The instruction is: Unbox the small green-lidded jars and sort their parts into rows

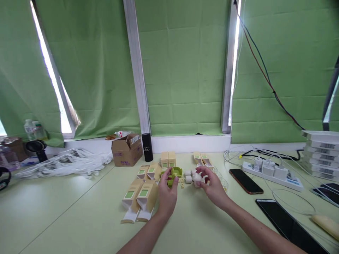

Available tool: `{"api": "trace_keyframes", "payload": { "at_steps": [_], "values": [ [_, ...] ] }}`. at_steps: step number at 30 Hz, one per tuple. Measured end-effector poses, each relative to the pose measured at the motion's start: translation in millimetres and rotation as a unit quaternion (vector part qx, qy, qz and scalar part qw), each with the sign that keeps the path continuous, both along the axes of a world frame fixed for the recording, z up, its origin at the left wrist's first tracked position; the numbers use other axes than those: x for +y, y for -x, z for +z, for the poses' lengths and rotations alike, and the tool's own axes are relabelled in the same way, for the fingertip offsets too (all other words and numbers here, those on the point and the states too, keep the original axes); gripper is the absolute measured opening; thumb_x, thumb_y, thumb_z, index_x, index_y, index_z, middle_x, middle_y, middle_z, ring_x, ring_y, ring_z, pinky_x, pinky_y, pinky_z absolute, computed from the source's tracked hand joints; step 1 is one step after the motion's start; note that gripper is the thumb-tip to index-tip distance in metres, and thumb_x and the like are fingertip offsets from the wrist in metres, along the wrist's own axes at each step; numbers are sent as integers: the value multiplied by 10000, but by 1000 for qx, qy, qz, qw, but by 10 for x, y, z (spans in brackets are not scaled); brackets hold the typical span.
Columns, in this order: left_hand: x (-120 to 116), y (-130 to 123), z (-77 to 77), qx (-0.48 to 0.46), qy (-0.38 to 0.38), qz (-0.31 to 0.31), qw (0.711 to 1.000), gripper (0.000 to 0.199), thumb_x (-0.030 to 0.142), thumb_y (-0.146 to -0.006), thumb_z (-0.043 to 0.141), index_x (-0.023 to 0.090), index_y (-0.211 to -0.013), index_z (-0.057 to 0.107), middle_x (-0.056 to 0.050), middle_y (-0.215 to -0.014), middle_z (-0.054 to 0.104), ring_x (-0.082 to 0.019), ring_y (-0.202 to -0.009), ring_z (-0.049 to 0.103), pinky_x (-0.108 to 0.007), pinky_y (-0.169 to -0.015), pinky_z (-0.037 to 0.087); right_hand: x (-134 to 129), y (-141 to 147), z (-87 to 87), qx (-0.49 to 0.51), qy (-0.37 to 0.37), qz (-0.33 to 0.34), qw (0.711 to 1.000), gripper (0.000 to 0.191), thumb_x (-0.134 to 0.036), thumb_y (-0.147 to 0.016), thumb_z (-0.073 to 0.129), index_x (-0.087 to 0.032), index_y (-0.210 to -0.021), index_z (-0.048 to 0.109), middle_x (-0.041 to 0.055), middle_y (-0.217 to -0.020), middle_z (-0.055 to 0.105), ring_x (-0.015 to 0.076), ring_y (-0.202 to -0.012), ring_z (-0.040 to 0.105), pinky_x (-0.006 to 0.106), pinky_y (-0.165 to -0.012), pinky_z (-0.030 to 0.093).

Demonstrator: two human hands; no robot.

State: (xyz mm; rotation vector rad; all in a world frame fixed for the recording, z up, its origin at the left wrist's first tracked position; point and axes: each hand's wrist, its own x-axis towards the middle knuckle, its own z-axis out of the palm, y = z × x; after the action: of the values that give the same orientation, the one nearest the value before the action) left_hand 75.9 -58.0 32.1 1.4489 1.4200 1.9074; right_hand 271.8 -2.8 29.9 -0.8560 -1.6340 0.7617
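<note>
My left hand [167,197] is closed around a small hollow green case [170,183], partly hidden by its fingers. Another green case [176,172] lies just beyond the fingertips. Between thumb and fingers, my right hand [212,187] pinches a small rounded white case [196,178]. Several similar white pieces [188,178] stand to the left of it. Tiny pale yellow pieces [182,183] lie on the table between my hands. Left of my left hand are opened tan cartons [148,194] with green-and-white label squares.
More tan cartons [168,159] stand farther back, near a cardboard box [127,151] and a black cylinder [147,147]. White cables [69,162] are heaped at left. Phones [246,181], a loaded power strip [272,173] and stacked white boxes [321,153] occupy the right side.
</note>
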Motion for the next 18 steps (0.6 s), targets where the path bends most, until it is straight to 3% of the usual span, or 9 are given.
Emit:
{"api": "trace_keyframes", "payload": {
  "at_steps": [4, 10, 18],
  "values": [
    [6, 10, -2, 1, 1, 3, 1000, 532, 490, -891, 674, 191, -1323, 594, -149, -1286, 665, -276, -1178, 633, -402, -959, 525, 42, 89, 4, -149, -95, -40, 984, 375, -115, -764, 606, -261, -1107, 651, 60, -1111, 694, 272, -1024, 622, 411, -855, 493],
    [4, 22, -9, 3, 5, -2, 1000, 512, 469, -915, 653, 194, -1339, 573, -142, -1301, 649, -269, -1201, 617, -403, -980, 508, 21, 245, -71, -318, -186, -78, 927, 442, 21, -755, 629, -238, -1111, 647, 93, -1094, 696, 295, -1089, 599, 418, -915, 460],
    [-1, 1, -13, 13, -10, 6, 1000, 473, 455, -906, 673, 210, -1305, 604, -132, -1281, 671, -281, -1230, 611, -431, -1031, 482, 17, 221, -227, -353, -199, -78, 911, 384, 14, -766, 624, -235, -1054, 672, 86, -1030, 729, 305, -1115, 569, 427, -937, 413]
  ]
}}
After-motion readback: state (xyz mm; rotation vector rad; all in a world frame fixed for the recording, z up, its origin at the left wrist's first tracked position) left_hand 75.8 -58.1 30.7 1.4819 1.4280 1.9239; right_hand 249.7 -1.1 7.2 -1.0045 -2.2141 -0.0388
